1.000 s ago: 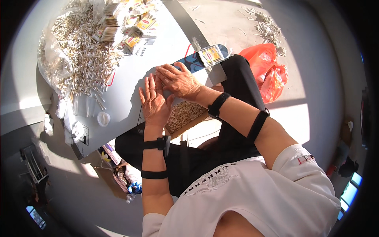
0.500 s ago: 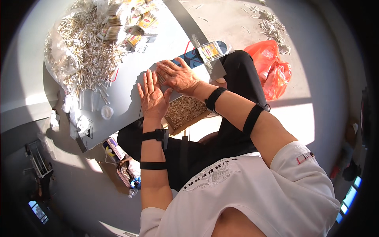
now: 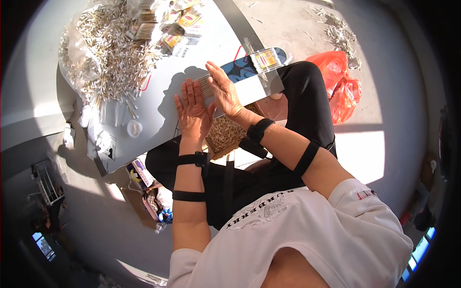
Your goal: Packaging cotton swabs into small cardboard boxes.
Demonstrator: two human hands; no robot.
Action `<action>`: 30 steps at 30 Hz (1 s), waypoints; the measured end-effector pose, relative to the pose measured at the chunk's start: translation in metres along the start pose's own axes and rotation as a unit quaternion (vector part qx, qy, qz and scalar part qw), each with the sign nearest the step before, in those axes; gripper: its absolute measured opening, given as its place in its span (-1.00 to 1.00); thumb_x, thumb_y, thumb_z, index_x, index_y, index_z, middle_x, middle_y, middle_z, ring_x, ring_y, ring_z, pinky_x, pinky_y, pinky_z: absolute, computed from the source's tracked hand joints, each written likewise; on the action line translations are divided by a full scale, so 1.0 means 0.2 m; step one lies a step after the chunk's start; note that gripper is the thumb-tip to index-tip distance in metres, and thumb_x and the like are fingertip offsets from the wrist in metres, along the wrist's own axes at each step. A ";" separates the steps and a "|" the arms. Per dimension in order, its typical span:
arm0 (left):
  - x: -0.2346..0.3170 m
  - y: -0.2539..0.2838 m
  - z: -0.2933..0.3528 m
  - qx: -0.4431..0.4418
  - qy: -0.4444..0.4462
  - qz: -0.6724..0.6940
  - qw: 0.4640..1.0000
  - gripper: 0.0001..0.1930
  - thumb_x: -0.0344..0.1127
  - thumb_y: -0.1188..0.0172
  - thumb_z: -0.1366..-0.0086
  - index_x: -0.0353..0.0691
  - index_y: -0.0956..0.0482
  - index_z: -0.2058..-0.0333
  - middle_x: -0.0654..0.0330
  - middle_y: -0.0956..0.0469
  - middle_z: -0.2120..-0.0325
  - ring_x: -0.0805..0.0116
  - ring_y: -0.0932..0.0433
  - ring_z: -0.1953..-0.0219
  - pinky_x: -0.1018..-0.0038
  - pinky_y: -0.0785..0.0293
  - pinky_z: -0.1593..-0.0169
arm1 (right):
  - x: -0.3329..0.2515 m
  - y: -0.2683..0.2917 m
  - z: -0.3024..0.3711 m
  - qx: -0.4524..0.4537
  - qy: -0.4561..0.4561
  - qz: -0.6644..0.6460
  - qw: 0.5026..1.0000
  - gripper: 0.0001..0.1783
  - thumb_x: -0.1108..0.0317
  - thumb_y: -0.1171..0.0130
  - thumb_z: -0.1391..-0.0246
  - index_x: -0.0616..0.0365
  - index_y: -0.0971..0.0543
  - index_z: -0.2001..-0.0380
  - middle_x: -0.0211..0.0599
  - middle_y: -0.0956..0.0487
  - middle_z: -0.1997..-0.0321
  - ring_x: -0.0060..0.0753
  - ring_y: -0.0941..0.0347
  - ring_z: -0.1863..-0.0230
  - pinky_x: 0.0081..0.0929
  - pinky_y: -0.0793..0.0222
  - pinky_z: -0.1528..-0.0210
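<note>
Between my two hands a row of cotton swabs (image 3: 205, 86) lies side by side on the grey board (image 3: 158, 115). My left hand (image 3: 194, 114) is flat with its fingers stretched out, at the row's left end. On the other side my right hand (image 3: 224, 92) stands on edge, fingers extended, its palm facing the row. Beyond it a blue patterned strip (image 3: 240, 70) reaches right, with a filled swab packet (image 3: 265, 60) in yellow and white lying on it. A large heap of loose swabs (image 3: 113, 57) covers the board's far left.
More filled packets (image 3: 189, 18) lie beside the heap. A small white cup (image 3: 134, 128) is near the board's left edge. Below the board, a box of swabs (image 3: 223, 136) sits between my legs. Red plastic bags (image 3: 336, 86) and scattered white scraps (image 3: 338, 33) are on the floor at right.
My right hand has lifted off the row and turned on edge, moving slightly right, so the swabs now show. My left hand stays flat beside them. The whole view has shifted slightly.
</note>
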State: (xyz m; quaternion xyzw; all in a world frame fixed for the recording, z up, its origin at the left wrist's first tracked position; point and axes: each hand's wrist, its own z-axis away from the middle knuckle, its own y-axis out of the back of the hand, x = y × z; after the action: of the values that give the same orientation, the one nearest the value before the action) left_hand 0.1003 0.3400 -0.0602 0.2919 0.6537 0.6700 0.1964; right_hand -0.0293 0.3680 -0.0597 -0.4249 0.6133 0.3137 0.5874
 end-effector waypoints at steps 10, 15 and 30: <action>0.01 0.00 0.00 -0.004 0.011 0.009 1.000 -0.14 0.23 0.15 -0.35 -0.26 0.17 -0.39 0.00 0.19 -0.42 0.10 0.23 -0.47 -0.02 0.34 -0.43 | 0.03 0.07 -0.04 0.027 -0.126 -0.249 0.960 -0.51 0.35 0.05 -0.32 0.29 -0.30 -0.26 -0.12 -0.21 -0.40 -0.30 -0.05 -0.44 -0.39 0.06 -0.43; 0.03 0.01 -0.02 -0.006 0.018 0.020 1.000 -0.13 0.26 0.18 -0.35 -0.26 0.14 -0.39 -0.01 0.18 -0.42 0.10 0.23 -0.47 -0.04 0.32 -0.42 | 0.04 0.10 -0.05 -0.032 -0.043 -0.076 0.996 -0.50 0.40 0.05 -0.29 0.24 -0.28 -0.28 -0.16 -0.23 -0.40 -0.22 -0.12 -0.41 -0.40 -0.02 -0.42; 0.03 0.00 0.00 -0.005 0.013 0.037 0.999 -0.17 0.20 0.13 -0.37 -0.29 0.09 -0.38 0.00 0.17 -0.42 0.10 0.23 -0.47 -0.06 0.33 -0.41 | -0.05 0.21 -0.18 -0.298 0.327 0.500 0.744 -0.41 0.21 -0.35 0.14 0.26 -0.54 0.01 -0.17 -0.50 -0.13 -0.22 -0.39 -0.05 -0.39 -0.38 -0.11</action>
State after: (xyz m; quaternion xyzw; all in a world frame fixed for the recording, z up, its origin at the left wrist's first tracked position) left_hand 0.0960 0.3440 -0.0586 0.3066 0.6412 0.6839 0.1646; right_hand -0.0837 0.3563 -0.0511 -0.2868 0.7676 0.5713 -0.0465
